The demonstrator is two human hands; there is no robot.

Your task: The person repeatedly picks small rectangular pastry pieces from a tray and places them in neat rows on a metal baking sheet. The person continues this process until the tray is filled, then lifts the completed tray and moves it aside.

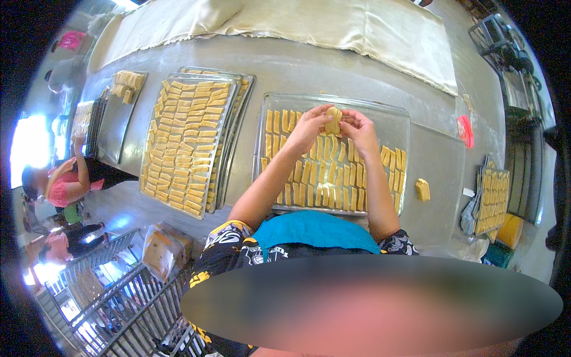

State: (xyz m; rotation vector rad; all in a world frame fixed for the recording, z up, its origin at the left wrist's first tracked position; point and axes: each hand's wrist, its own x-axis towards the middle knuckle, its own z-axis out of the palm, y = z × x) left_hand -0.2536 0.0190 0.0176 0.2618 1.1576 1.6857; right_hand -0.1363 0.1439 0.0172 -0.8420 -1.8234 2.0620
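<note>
Between my two hands is a small stack of dough strips (333, 121), held over the far part of a metal baking tray (374, 109). My left hand (312, 127) grips the stack from its left side. On the other side, the fingers of my right hand (358, 128) touch and hold it too. Rows of pale yellow dough strips (332, 172) lie on the tray beneath my forearms, which hide some of them. Right of the tray, another small stack of dough strips (423, 189) rests on the metal table.
Several stacked trays full of dough strips (187, 143) stand to the left. A pale cloth (312, 24) covers the table's far side. A red object (465, 131) lies at right, near another filled tray (492, 201). At far left, a person (67, 187) reaches towards trays.
</note>
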